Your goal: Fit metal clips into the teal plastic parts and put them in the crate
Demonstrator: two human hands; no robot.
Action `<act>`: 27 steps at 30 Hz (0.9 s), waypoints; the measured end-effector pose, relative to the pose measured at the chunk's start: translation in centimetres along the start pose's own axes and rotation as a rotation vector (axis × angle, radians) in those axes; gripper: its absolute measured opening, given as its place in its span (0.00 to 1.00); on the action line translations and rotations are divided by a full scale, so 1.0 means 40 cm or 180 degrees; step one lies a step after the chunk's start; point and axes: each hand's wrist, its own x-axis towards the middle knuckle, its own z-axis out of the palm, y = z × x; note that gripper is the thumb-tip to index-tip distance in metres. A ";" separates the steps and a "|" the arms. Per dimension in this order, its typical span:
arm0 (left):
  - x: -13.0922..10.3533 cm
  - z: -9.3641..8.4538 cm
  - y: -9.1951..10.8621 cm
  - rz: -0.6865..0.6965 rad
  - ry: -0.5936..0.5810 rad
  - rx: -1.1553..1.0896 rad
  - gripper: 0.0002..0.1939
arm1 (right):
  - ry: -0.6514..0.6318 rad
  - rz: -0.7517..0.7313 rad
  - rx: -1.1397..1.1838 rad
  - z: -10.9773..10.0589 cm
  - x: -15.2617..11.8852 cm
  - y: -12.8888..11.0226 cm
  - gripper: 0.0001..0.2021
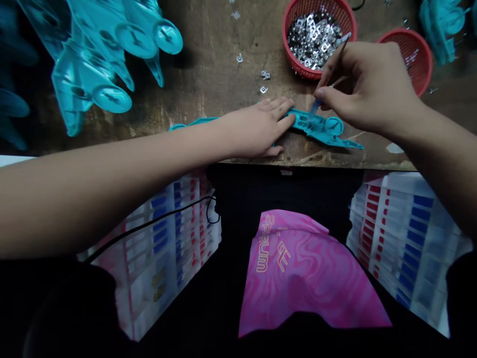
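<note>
A long turquoise plastic part (320,128) lies near the front edge of the workbench, with a round disc towards its right end. My left hand (263,127) rests flat on its middle, fingers stretched out, pressing it against the wood. In my right hand (367,84) is a slim stick-like tool (314,108), pinched between thumb and fingers. Its bluish, see-through lower end points down at the part, close to or touching it; which one I cannot tell. Its pale upper end rises beside a red basket (288,54) of small metal clips (315,40).
Several more turquoise parts (112,97) are piled at the upper left, others (443,30) at the upper right. A second red basket (423,74) stands behind my right wrist. Loose clips (264,90) dot the workbench (208,64). A pink printed cloth (298,278) shows below.
</note>
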 end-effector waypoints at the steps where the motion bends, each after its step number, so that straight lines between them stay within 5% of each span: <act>1: 0.000 0.000 0.001 -0.0008 -0.0005 0.0007 0.52 | -0.0066 0.0022 -0.0047 0.000 -0.002 -0.002 0.03; 9: 0.005 -0.002 0.002 0.0030 -0.0010 -0.0023 0.54 | 0.0067 -0.0140 0.0037 -0.014 -0.013 0.002 0.04; 20: 0.003 0.013 -0.004 0.0096 0.0049 0.0045 0.62 | -0.0327 -0.0071 -0.0244 -0.005 -0.016 -0.006 0.07; 27: 0.014 -0.023 0.019 -0.0035 -0.0195 0.0436 0.54 | -0.0067 -0.0393 -0.0992 0.004 0.028 0.087 0.21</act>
